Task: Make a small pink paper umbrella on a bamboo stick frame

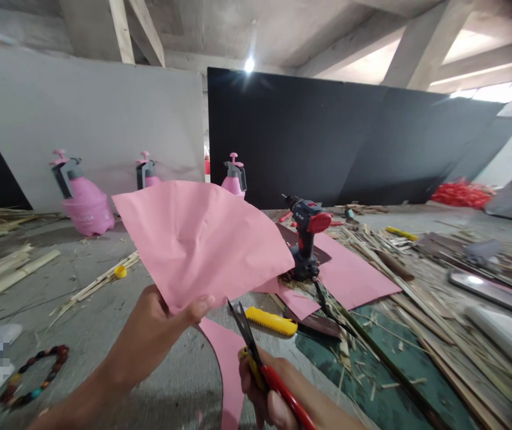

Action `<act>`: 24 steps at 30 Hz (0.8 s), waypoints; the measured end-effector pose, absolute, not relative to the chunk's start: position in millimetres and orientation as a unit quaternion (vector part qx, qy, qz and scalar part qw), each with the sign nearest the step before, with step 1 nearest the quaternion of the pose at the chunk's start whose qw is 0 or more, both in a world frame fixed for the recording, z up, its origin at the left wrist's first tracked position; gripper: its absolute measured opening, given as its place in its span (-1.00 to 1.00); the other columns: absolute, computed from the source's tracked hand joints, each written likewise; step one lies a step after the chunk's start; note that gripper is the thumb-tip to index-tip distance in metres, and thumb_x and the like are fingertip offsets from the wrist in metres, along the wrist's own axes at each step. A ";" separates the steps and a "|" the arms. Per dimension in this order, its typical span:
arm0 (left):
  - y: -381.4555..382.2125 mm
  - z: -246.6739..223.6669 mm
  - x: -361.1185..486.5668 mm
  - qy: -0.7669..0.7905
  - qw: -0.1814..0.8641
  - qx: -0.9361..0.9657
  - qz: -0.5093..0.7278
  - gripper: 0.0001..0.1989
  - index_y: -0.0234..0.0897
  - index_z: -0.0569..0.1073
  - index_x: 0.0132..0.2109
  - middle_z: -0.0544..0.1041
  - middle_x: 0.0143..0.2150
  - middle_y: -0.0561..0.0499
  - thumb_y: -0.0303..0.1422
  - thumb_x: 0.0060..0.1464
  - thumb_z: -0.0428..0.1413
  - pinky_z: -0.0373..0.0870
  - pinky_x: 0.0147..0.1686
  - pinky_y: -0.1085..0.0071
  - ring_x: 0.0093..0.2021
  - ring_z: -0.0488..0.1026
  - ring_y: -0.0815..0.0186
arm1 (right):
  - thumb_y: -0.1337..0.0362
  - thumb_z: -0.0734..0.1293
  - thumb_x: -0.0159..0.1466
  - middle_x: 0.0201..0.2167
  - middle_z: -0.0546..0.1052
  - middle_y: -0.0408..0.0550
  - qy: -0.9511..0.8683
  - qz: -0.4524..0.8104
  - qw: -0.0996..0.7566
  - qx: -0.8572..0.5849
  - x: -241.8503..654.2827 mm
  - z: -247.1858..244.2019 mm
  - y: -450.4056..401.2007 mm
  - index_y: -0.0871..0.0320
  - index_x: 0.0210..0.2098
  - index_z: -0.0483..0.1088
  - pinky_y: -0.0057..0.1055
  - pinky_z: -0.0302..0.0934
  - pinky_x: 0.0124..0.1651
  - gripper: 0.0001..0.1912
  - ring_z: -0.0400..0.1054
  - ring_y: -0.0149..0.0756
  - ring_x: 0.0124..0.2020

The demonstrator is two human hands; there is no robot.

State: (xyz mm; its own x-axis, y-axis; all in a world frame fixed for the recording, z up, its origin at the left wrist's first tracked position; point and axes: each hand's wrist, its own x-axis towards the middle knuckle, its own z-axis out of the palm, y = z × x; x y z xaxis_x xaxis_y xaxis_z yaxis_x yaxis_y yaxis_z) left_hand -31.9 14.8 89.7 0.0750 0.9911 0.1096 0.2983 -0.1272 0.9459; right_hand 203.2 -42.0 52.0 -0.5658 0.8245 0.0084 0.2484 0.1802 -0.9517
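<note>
Left grip [148, 334] closed, thumb on top, pinching the lower edge of a fan-shaped pink paper sheet [197, 239], held up off the floor. Right grip [267, 388] closed around the handles of red-and-yellow scissors [256, 358], blades narrowly apart, tips just beside the sheet, no visible contact. Pink paper offcut [227, 364] lies on the concrete floor [170, 394] below. Nearby: yellow-handled tool [270, 321], more pink paper [354, 269], cordless drill [306, 239] upright at its edge, green board [399, 364], bamboo strips [439, 298]. Pink pump sprayers [86, 206] stand by the grey panel [86, 113].
</note>
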 end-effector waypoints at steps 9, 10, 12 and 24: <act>13.4 90.5 -33.8 0.521 0.390 0.635 0.416 -0.88 -0.20 0.59 -0.32 0.63 -0.35 0.10 -0.41 -0.11 0.25 0.48 -0.33 0.47 -0.29 0.54 0.20 | -0.40 0.03 0.31 -0.39 0.31 -0.12 -0.698 0.536 0.239 -0.411 200.7 63.0 -43.3 0.14 -0.27 0.30 -0.35 0.20 -0.26 -0.29 0.23 -0.31 -0.38; 13.6 90.8 -33.9 0.521 0.379 0.640 0.418 -0.83 -0.20 0.60 -0.27 0.64 -0.32 0.09 -0.42 -0.11 0.25 0.49 -0.33 0.47 -0.27 0.55 0.19 | -0.41 0.03 0.30 -0.40 0.31 -0.12 -0.691 0.540 0.239 -0.418 199.6 65.0 -44.0 0.14 -0.29 0.29 -0.35 0.20 -0.27 -0.29 0.23 -0.31 -0.39; 13.7 91.1 -33.4 0.522 0.353 0.650 0.424 -0.88 -0.21 0.58 -0.30 0.61 -0.39 0.11 -0.41 -0.09 0.26 0.49 -0.33 0.49 -0.29 0.55 0.20 | -0.45 0.04 0.27 -0.42 0.29 -0.13 -0.674 0.547 0.242 -0.434 197.6 69.1 -45.3 0.14 -0.33 0.28 -0.37 0.18 -0.29 -0.26 0.23 -0.32 -0.41; 10.5 85.8 -31.2 0.511 0.263 0.699 0.425 -0.69 -0.23 0.66 -0.06 0.71 -0.18 -0.01 -0.17 0.12 0.22 0.58 -0.19 0.43 -0.11 0.64 0.11 | -0.48 0.21 0.14 -0.53 0.20 -0.21 -0.584 0.592 0.254 -0.494 191.1 62.8 -40.4 0.14 -0.45 0.25 -0.51 -0.02 -0.54 -0.27 0.11 -0.46 -0.55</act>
